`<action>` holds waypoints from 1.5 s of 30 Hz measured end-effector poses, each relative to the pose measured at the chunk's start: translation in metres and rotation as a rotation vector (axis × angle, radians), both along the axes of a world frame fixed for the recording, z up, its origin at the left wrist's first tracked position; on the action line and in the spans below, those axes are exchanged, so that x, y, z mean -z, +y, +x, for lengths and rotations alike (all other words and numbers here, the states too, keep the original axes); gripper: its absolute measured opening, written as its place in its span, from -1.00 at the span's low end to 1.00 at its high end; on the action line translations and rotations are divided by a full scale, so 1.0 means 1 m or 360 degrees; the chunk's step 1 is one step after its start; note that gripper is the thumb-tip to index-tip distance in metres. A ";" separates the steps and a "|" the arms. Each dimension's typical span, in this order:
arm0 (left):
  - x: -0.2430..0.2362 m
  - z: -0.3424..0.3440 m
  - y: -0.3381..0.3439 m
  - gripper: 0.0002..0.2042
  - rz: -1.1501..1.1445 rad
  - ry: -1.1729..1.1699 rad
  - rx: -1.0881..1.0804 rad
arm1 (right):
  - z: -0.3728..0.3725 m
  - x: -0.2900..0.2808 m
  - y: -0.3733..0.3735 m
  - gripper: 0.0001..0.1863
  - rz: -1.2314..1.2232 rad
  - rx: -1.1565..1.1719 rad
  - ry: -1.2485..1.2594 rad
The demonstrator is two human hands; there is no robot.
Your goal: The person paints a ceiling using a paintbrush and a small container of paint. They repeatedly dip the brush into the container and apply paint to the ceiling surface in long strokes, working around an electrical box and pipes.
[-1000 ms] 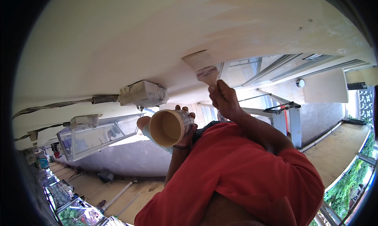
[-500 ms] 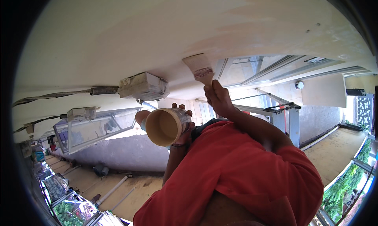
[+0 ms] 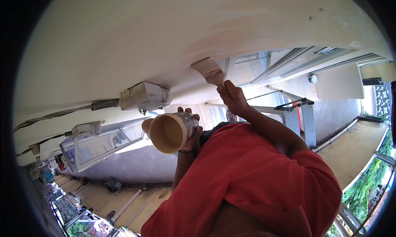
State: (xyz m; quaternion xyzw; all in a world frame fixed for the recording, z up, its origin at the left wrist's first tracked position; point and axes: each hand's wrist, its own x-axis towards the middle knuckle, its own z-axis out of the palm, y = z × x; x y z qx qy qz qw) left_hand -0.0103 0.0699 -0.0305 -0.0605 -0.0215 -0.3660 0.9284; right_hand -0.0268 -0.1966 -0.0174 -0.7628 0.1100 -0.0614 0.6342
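My right hand (image 3: 235, 97) grips the handle of a wide, pale brush (image 3: 208, 71), its bristles against the off-white painted surface (image 3: 123, 34), which has faint pinkish patches. My left hand (image 3: 194, 136) is wrapped round a cylindrical cream tub (image 3: 169, 133), tilted so its open mouth and pale inside show; how much it holds I cannot tell. A boxy, smeared fitting (image 3: 144, 95) with a corrugated sleeve and twisted cable (image 3: 62, 115) is fixed to the surface, left of the brush.
A window (image 3: 288, 63) is at upper right. A metal stepladder-like frame (image 3: 307, 121) stands behind my right arm. An open glazed sash (image 3: 99, 146) hangs at left. Farther down are a ledge (image 3: 346, 148), pipes (image 3: 126, 206) and greenery (image 3: 371, 181).
The view has shifted slightly, with the fixtures higher in the picture. Relative to the surface, the brush in my right hand has moved downward in the picture. The tub has moved slightly left.
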 end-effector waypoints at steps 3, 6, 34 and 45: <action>0.004 -0.002 -0.003 -0.30 -0.0027 0.0010 0.0011 | -0.027 -0.009 -0.046 -0.71 0.0712 0.0424 -0.0130; -0.005 -0.001 -0.011 -0.29 -0.0026 -0.0017 0.0048 | -0.041 -0.023 -0.090 -0.67 0.0910 0.0872 -0.0312; -0.025 0.014 -0.053 -0.33 0.0165 0.0020 0.0461 | -0.055 -0.042 -0.113 -0.59 0.0507 0.0414 0.0085; -0.037 0.020 -0.063 -0.41 0.0232 0.0008 0.0611 | -0.063 -0.037 -0.216 -0.61 0.1006 0.1204 -0.0508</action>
